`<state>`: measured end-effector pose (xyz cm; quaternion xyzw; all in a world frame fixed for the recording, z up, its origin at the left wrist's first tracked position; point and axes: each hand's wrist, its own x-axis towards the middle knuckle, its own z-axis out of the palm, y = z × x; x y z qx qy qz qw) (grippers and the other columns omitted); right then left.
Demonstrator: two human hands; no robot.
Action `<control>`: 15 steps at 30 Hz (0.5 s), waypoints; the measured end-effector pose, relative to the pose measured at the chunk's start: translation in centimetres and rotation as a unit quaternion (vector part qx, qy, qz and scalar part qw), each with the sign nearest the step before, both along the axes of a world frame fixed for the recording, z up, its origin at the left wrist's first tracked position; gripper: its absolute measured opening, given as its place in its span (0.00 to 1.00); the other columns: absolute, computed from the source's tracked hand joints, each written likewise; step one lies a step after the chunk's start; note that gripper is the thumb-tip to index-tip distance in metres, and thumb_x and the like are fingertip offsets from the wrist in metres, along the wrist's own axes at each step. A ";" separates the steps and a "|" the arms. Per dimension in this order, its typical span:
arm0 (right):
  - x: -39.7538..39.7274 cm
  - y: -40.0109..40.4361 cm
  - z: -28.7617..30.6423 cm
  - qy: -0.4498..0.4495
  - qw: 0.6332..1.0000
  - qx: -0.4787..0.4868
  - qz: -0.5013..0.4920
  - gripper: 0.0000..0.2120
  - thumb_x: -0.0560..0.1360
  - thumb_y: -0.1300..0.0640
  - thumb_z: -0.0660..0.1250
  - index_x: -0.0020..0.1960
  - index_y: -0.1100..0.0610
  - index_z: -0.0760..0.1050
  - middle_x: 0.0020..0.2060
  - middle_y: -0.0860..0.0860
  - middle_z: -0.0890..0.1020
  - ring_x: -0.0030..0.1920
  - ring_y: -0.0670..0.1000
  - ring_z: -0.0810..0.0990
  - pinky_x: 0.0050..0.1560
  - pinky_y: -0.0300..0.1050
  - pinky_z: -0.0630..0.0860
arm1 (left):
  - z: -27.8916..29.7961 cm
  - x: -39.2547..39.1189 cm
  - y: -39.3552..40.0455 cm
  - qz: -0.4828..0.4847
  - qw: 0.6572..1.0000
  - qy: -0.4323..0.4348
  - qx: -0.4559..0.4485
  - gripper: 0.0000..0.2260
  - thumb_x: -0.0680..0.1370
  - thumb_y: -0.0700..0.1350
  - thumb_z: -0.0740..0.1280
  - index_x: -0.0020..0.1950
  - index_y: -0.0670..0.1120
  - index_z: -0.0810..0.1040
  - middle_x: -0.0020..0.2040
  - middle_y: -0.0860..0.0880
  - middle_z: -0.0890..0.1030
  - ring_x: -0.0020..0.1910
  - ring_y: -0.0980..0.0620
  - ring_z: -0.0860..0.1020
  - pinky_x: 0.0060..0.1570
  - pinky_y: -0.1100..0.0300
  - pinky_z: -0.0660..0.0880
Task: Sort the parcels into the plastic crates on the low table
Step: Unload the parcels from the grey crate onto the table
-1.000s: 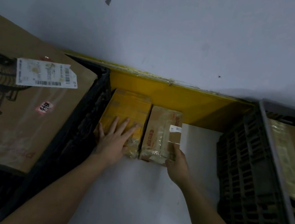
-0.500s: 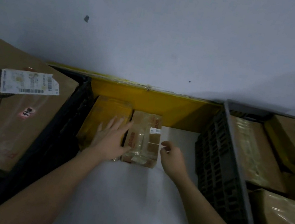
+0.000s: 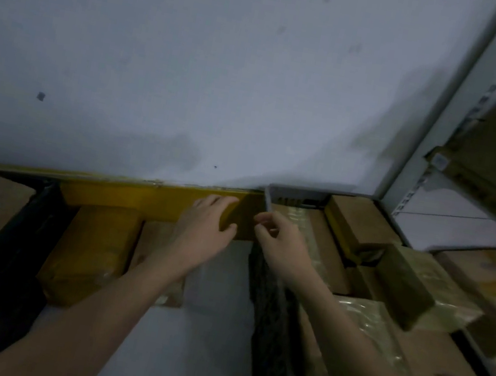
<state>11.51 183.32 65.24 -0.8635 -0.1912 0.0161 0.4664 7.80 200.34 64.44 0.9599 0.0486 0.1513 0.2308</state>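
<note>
From the head camera, both hands hang empty above the white table [image 3: 214, 298]: the left hand [image 3: 204, 230] spread loose, the right hand [image 3: 280, 243] with fingers half-curled. 2 parcels [image 3: 92, 256] lie by the yellow board [image 3: 138, 201]; more fill the right crate [image 3: 272, 308].

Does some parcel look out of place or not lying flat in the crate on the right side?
Yes. In the right crate, one dark parcel lies tilted across the others, one end raised, instead of flat. The parcels on the table lie flat, side by side.
</note>
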 end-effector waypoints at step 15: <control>0.1 -23.2 1.1 -0.102 0.941 -0.244 -0.212 0.24 0.76 0.40 0.64 0.69 0.48 0.70 0.68 0.53 0.69 0.70 0.59 0.64 0.67 0.63 0.67 | -2.3 -0.6 -18.7 -0.163 0.968 0.190 0.009 0.39 0.70 0.74 0.62 0.77 0.60 0.59 0.76 0.53 0.65 0.73 0.48 0.66 0.67 0.46 0.70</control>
